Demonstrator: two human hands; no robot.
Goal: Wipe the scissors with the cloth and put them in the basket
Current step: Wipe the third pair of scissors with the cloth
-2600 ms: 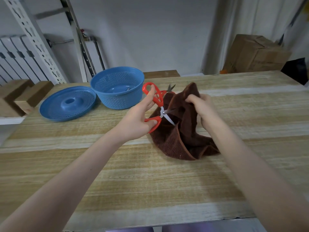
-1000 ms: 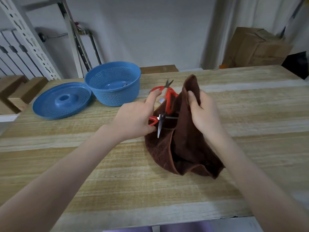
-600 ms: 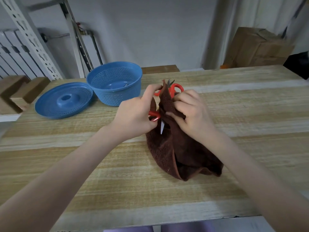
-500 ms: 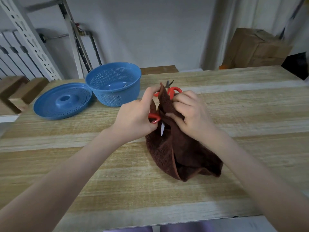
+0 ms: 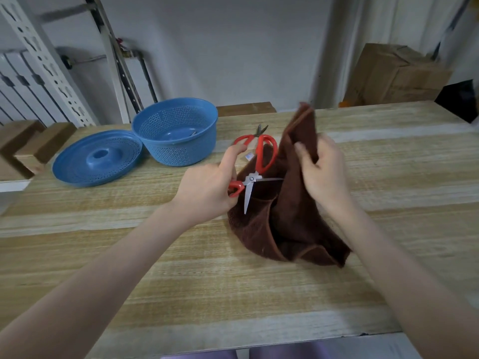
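My left hand [image 5: 210,187] grips the red-handled scissors [image 5: 255,168] by one handle loop, above the middle of the wooden table. The blades are spread wide apart, one pointing down, the other pointing right into the cloth. My right hand [image 5: 321,174] grips the brown cloth [image 5: 293,224] and lifts its upper fold; the lower part rests bunched on the table. The blue basket [image 5: 178,130] stands at the back left, with a small metal item inside it.
A blue perforated lid [image 5: 97,158] lies upside down left of the basket. A second small pair of scissors [image 5: 261,130] lies behind the red handles. Wooden blocks [image 5: 31,143] sit at the far left, and a cardboard box [image 5: 396,73] stands beyond the table's back right.
My right hand has pulled the cloth away from the scissors to the right and raised it. The blades, wrapped half a second ago, are now bare and spread apart.
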